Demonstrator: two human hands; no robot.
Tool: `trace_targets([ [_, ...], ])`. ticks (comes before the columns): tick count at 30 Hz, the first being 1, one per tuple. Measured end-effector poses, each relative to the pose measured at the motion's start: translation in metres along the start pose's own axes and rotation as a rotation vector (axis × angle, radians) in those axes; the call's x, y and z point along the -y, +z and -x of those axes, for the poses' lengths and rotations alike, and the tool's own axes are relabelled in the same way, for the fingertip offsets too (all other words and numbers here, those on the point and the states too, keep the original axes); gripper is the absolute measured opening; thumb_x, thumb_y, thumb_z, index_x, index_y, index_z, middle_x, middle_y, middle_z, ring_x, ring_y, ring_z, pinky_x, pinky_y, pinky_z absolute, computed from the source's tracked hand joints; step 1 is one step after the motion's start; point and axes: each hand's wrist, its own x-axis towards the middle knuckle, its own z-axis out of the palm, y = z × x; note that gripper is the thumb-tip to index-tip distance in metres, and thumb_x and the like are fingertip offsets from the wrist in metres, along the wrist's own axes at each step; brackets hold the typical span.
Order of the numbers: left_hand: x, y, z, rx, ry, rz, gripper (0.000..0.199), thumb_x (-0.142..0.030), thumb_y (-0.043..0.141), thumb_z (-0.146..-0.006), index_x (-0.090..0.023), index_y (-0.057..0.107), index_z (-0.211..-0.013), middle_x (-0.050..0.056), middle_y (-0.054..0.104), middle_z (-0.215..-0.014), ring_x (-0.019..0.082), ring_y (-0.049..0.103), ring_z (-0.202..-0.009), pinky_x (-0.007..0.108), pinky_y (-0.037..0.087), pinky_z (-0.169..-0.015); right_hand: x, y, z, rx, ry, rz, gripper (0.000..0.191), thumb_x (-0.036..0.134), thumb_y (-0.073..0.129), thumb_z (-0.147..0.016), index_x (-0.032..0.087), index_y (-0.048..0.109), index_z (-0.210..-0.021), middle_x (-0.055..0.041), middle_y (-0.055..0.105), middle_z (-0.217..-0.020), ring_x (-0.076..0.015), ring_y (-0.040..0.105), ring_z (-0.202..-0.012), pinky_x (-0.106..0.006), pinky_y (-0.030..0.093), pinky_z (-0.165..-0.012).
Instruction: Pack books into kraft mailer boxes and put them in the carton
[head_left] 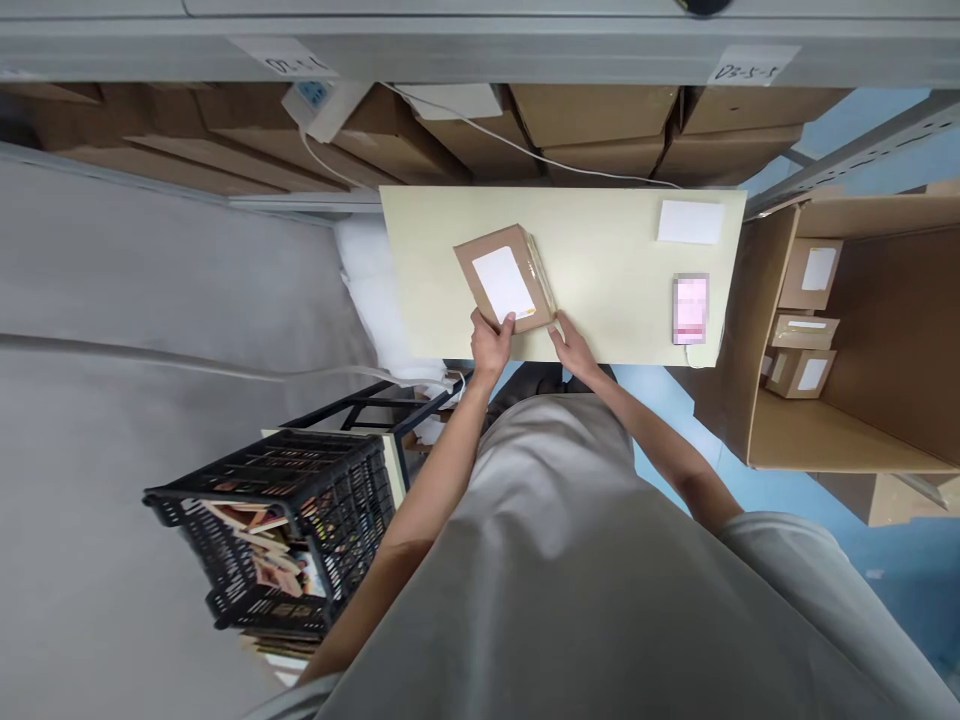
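A small taped cardboard box [480, 255] with a white label [504, 284] on top is above the pale table [607, 290], turned at an angle. My left hand [491, 342] grips its near left edge, thumb on top by the label's lower end; the fingers beneath are partly hidden. My right hand [572, 348] touches the box's near right corner with its fingertips, the fingers extended. Clear tape shows along the right side of the box. Whether the box rests on the table or is slightly lifted, I cannot tell.
A phone [691, 310] and a white paper stack [690, 222] lie on the table's right. A large open carton [772, 440] with several small boxes stands right. A black crate [341, 520] of books is at lower left. Shelved cartons [596, 115] line the back beside a power strip [330, 105].
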Motion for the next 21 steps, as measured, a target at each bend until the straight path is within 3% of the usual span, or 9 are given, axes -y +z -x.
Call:
trace_targets([
  [4,0.000,-0.004,-0.003,0.025,-0.016,-0.013,0.062,-0.060,0.069,-0.102,-0.021,0.049,-0.145,0.022,0.080,-0.137,0.041,0.077,-0.132,0.052,0.061,-0.112,0.005,-0.003,-0.012,0.039,0.015,-0.002,0.097,0.086,0.038,-0.107,0.020,0.043,-0.179,-0.0062,0.040,-0.187,-0.0286,0.030,-0.178,-0.046,0.017,-0.149],
  [8,0.000,-0.007,-0.008,0.024,-0.010,-0.042,0.062,-0.061,0.071,-0.100,-0.021,0.049,-0.142,0.022,0.082,-0.132,0.043,0.078,-0.129,0.053,0.062,-0.110,0.010,-0.004,-0.021,0.075,-0.012,0.046,0.108,0.091,0.040,-0.104,0.017,0.034,-0.182,-0.0077,0.029,-0.191,-0.0274,0.022,-0.181,-0.044,0.009,-0.150],
  [12,0.003,-0.010,-0.017,0.061,-0.029,-0.092,0.061,-0.061,0.074,-0.099,-0.020,0.052,-0.138,0.020,0.083,-0.118,0.044,0.081,-0.121,0.054,0.063,-0.106,0.017,-0.006,-0.020,0.124,0.005,0.105,0.115,0.089,0.049,-0.103,0.010,0.026,-0.184,-0.0130,0.020,-0.193,-0.0296,0.018,-0.181,-0.046,0.010,-0.149],
  [15,0.008,-0.011,-0.023,0.098,-0.036,-0.079,0.062,-0.062,0.079,-0.096,-0.021,0.055,-0.136,0.019,0.083,-0.111,0.045,0.081,-0.119,0.056,0.063,-0.105,0.021,-0.005,-0.018,0.091,0.024,0.081,0.113,0.087,0.053,-0.102,0.014,0.027,-0.184,-0.0105,0.021,-0.193,-0.0298,0.019,-0.181,-0.047,0.012,-0.149],
  [18,0.009,-0.011,-0.025,0.098,0.003,-0.027,0.072,-0.057,0.081,-0.093,-0.018,0.053,-0.148,0.025,0.079,-0.136,0.046,0.073,-0.137,0.060,0.059,-0.116,0.024,-0.004,-0.017,0.058,0.071,0.030,0.104,0.083,0.051,-0.105,0.017,0.031,-0.183,-0.0085,0.026,-0.192,-0.0278,0.024,-0.180,-0.045,0.016,-0.149],
  [21,-0.003,-0.011,-0.035,-0.016,0.194,-0.017,0.090,-0.048,0.082,-0.092,-0.014,0.042,-0.165,0.028,0.047,-0.177,0.042,0.042,-0.170,0.057,0.038,-0.140,0.021,-0.004,-0.015,-0.058,0.126,-0.004,0.096,0.082,0.041,-0.108,0.014,0.045,-0.175,-0.0154,0.042,-0.185,-0.0311,0.039,-0.174,-0.048,0.029,-0.145],
])
